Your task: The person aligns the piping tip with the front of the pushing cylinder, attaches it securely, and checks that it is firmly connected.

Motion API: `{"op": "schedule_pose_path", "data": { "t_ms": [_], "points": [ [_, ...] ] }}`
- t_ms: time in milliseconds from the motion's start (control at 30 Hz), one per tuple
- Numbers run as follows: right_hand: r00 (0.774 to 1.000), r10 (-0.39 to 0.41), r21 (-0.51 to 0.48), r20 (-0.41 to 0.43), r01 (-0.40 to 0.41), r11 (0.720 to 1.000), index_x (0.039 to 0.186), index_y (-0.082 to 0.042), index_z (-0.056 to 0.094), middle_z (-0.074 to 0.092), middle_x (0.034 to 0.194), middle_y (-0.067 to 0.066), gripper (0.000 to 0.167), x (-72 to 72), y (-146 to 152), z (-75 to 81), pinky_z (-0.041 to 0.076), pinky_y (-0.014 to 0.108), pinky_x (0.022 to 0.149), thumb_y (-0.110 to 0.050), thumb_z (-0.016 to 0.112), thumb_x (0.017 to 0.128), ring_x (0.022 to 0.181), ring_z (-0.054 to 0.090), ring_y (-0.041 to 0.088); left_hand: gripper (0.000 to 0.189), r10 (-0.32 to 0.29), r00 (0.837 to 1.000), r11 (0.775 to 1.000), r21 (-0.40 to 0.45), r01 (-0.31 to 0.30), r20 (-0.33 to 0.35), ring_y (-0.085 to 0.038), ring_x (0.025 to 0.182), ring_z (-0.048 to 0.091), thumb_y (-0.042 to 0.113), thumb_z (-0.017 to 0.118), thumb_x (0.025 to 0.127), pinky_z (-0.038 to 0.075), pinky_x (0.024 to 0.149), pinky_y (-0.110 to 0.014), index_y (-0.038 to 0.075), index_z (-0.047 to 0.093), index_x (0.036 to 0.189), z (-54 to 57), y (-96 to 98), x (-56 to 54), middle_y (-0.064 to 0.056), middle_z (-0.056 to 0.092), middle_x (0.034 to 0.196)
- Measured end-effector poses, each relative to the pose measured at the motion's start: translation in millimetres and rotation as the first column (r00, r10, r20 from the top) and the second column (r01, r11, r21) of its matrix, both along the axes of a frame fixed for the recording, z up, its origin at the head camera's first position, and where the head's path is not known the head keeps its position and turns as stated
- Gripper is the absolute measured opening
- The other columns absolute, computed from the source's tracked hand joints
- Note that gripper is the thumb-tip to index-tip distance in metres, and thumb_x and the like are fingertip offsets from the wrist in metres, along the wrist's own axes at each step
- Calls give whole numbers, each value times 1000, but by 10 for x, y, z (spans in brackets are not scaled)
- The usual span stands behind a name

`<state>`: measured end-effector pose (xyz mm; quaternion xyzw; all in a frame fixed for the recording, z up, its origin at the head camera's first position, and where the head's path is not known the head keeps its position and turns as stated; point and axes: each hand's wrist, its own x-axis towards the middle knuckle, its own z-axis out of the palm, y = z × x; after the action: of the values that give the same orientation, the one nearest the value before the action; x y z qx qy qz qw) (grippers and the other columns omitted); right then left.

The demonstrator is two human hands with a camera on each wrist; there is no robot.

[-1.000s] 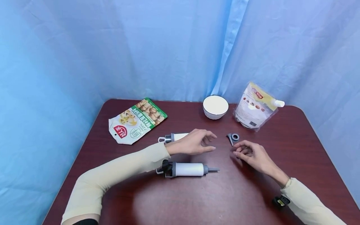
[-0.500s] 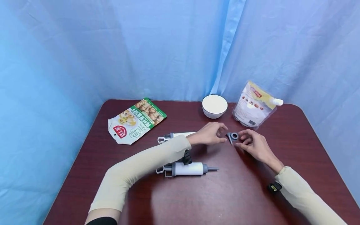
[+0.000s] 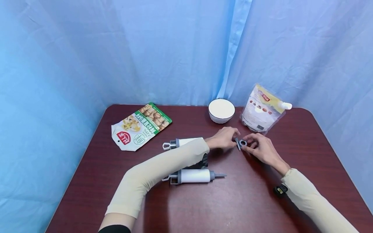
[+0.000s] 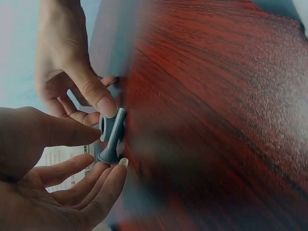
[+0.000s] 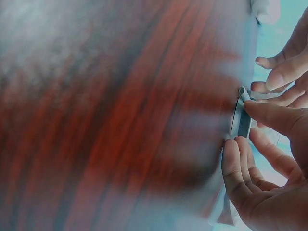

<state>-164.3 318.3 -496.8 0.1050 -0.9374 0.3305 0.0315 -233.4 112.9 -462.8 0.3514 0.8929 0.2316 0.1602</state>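
My left hand (image 3: pixel 225 138) reaches in from the left to a small grey nozzle (image 3: pixel 238 145), its thumb and fingers set on either side of the flared end. The nozzle (image 4: pixel 114 137) leans with its narrow tip toward me. Right beside it a grey ring (image 3: pixel 243 140) sits between the thumb and fingers of my right hand (image 3: pixel 260 149). In the left wrist view the right thumb presses on the ring (image 4: pixel 106 126). From the right wrist, the narrow end of the nozzle (image 5: pixel 243 93) shows by the right fingertip, while its flared end is hidden.
A white and grey icing syringe (image 3: pixel 195 176) lies in front of the left forearm; a second syringe (image 3: pixel 184 141) lies partly under it. Behind stand a white bowl (image 3: pixel 221 120) and a spouted pouch (image 3: pixel 259 111). A green and white food packet (image 3: pixel 141 127) lies at the left.
My left hand has moved right, from over the far syringe to the nozzle. My right hand has moved slightly away from me and left, closing its thumb and fingers about the ring.
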Motion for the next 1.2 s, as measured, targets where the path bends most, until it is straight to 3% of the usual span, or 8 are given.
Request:
{"op": "schedule_pose_path", "data": {
  "t_ms": [133,500,667,867,1200],
  "points": [
    [1000,-10,-17,14,10,1000,109,-3,72,73,96,16,28,7,-10,-5,52,19,64,-13,86,86,71,66,2,42,-9,1000,1000,-1,9,-13,-10,105,66,12,71,93,50,89,-20,8,67,134,-9,21,7,-2,75,115],
    [996,-50,-32,77,52,998,106,-2,69,77,95,16,31,71,-23,7,53,16,67,-16,87,85,79,73,9,37,2,997,1000,20,-3,75,-4,89,66,6,70,93,47,76,-13,8,68,130,-36,-33,50,0,77,104],
    [995,-66,-37,81,69,997,105,-4,69,79,94,15,30,108,-12,-2,53,14,68,-16,88,84,79,74,8,34,-9,997,1000,7,9,80,-1,80,63,1,67,91,45,71,-11,9,73,124,-16,-52,82,1,78,96],
    [994,-82,-58,69,86,995,104,-3,70,79,94,15,31,155,7,-3,51,11,68,-20,88,85,76,70,-3,32,-18,998,1000,26,17,57,-2,81,65,2,66,91,46,72,-11,9,77,121,24,-90,78,2,79,94],
    [994,-79,-94,70,86,992,109,-5,72,79,93,13,31,203,11,8,54,13,68,-23,85,89,75,71,-1,21,-29,996,993,116,20,79,-4,79,63,7,71,95,45,71,-11,5,79,114,103,-221,65,-2,79,92]
  ]
}}
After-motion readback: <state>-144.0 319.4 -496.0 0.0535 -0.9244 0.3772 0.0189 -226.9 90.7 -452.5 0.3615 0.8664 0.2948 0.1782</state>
